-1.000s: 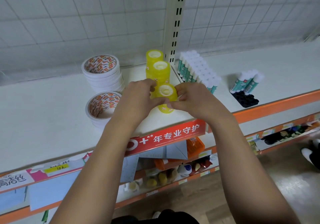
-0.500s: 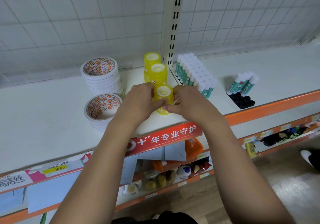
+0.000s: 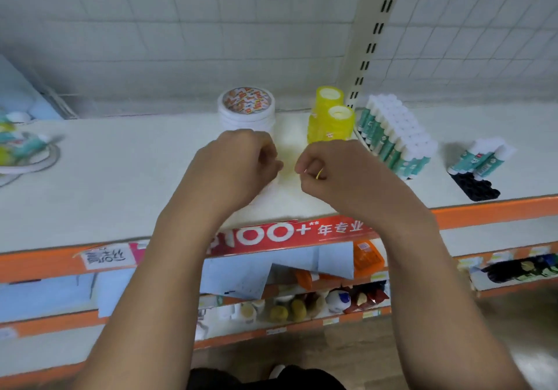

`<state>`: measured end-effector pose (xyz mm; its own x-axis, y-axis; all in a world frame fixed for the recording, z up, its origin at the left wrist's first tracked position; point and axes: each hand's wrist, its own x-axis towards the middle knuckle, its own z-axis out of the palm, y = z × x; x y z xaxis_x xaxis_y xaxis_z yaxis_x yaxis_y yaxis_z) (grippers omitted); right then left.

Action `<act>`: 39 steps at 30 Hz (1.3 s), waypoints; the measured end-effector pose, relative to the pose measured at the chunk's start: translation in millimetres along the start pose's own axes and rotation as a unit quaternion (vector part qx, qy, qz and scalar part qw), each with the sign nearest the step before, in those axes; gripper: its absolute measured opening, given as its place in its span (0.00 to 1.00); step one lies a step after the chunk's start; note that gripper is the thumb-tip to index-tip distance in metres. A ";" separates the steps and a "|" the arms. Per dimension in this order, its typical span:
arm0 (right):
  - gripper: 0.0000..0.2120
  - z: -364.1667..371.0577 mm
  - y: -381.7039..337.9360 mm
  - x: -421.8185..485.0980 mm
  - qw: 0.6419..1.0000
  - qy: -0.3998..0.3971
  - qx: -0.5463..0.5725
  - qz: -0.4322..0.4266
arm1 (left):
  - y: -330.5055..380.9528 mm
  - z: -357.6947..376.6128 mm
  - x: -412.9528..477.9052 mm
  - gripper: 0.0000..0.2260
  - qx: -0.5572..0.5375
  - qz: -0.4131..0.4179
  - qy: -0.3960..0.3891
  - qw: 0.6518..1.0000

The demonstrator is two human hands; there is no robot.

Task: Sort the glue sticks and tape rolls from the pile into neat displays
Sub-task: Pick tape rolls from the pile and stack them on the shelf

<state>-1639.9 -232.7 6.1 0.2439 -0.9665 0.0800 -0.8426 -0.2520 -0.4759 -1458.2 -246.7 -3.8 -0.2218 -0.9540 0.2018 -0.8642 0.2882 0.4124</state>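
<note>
Yellow sliver of tape roll (image 3: 319,174) peeks from curled right hand (image 3: 335,175); left hand (image 3: 238,163) curled, contents hidden.

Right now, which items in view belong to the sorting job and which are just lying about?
Job:
white tape stack
yellow tape rolls
glue stick block
small glue stick group on black tray
mixed pile, far left

Lying about:
red banner
blue paper sheets
lower-shelf goods

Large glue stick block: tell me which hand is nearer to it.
Right. The right hand sits just left of the large glue stick block; the left hand is farther left, in front of the white tape stack.
</note>
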 end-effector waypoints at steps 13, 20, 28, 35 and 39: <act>0.04 163.0 -226.8 77.6 0.977 -0.083 0.074 -0.180 | -218.5 -113.5 -138.9 0.09 0.089 -0.196 0.074 0.974; 0.04 232.5 -316.0 95.8 0.974 -0.086 0.090 -0.188 | -315.2 -155.2 -177.5 0.09 0.100 -0.205 0.076 0.971; 0.05 260.6 -354.8 107.6 0.978 -0.088 0.080 -0.170 | -367.3 -171.9 -174.9 0.08 0.085 -0.164 0.061 0.981; 0.08 246.8 -339.8 129.3 0.989 -0.057 0.020 -0.133 | -370.6 -166.3 -140.8 0.06 0.060 -0.124 0.048 0.989; 0.09 238.3 -331.4 149.5 0.991 -0.042 -0.008 -0.126 | -371.0 -162.9 -126.7 0.07 0.070 -0.125 0.059 0.988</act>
<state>-1209.8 -282.0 -33.0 0.4859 -0.8657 0.1201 -0.7573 -0.4856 -0.4367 -1035.9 -219.2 -37.7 0.0529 -0.9752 0.2149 -0.9415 0.0230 0.3362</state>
